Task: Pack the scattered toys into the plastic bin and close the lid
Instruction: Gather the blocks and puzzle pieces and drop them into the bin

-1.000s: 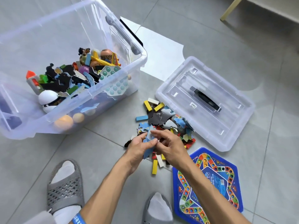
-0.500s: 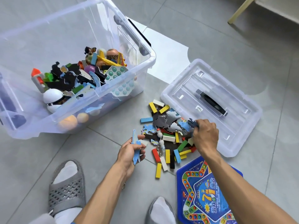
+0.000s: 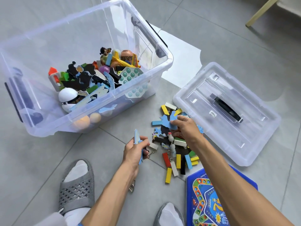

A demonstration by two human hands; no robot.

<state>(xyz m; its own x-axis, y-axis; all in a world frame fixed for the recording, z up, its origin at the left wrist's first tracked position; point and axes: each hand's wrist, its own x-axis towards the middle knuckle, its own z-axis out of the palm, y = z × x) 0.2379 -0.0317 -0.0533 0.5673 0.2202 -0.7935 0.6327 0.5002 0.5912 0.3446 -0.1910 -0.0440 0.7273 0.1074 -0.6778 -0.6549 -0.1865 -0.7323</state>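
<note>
My left hand (image 3: 136,152) sits at about six o'clock, a little left of centre, with its fingers curled round a thin stack of blue puzzle pieces (image 3: 137,140) held on edge. My right hand (image 3: 184,129) is just to its two o'clock, over the loose pile of toys (image 3: 175,144) on the floor; thumb and fingers pinch a flat blue puzzle piece (image 3: 169,121) at the pile's top edge.

The pile lies near centre, slightly toward four o'clock: coloured wooden blocks in yellow, red, blue, black and white, more puzzle pieces, and a small white figure on a keyring clasp. It spreads between the plastic bin (image 3: 101,115) and the lid (image 3: 228,111).

The bin stands open at ten o'clock, clear-walled with black latches, already holding a heap of toys: a white helmeted figure, black puzzle pieces, a pale green bubble sheet, orange balls at the bottom. The lid lies flat on the tiles at three o'clock, its black handle up, just beside the pile.

A blue game board (image 3: 210,201) lies at five o'clock under my right forearm. My grey slippers (image 3: 76,190) show at seven o'clock.
</note>
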